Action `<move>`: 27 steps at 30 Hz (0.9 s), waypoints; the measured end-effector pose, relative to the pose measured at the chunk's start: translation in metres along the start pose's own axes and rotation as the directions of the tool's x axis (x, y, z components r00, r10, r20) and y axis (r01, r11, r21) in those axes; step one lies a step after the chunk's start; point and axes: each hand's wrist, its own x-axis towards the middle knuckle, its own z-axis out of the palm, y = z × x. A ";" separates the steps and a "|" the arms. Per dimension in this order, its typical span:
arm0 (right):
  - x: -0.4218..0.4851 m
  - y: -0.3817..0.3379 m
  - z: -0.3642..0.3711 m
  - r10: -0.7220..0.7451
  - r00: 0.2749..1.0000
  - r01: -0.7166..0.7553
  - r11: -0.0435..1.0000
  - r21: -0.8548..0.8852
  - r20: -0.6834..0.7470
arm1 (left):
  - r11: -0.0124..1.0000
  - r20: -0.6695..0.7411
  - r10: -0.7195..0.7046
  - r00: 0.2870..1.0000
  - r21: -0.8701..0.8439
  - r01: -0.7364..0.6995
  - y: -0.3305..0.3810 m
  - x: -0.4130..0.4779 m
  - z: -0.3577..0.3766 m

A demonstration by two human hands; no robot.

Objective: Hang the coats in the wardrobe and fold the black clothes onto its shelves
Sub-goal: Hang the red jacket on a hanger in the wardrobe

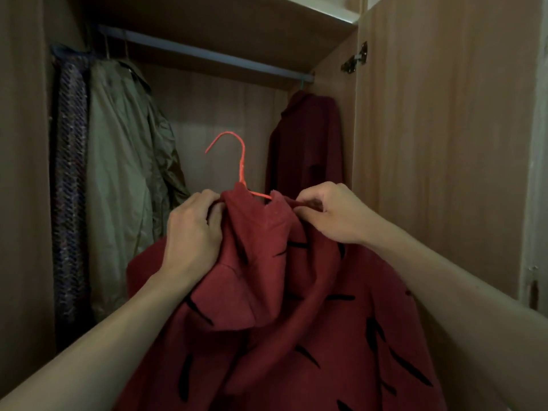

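Wardrobe rail [207, 54], under top shelf [222, 22], carries three hung items: knitted garment [69, 173] at the rail's left end, olive coat [124, 173] touching it on the right, dark red coat [308, 143] at the rail's right end, well apart.

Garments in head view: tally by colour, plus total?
Red coat with black marks: 1
Maroon coat: 1
Olive coat: 1
Blue-purple patterned knit: 1
Total: 4
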 end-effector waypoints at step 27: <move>0.257 0.179 0.058 0.067 0.734 -0.103 0.995 -0.013 -0.676 | 0.989 0.124 0.082 0.989 -0.129 -0.065 -0.209 0.195 0.215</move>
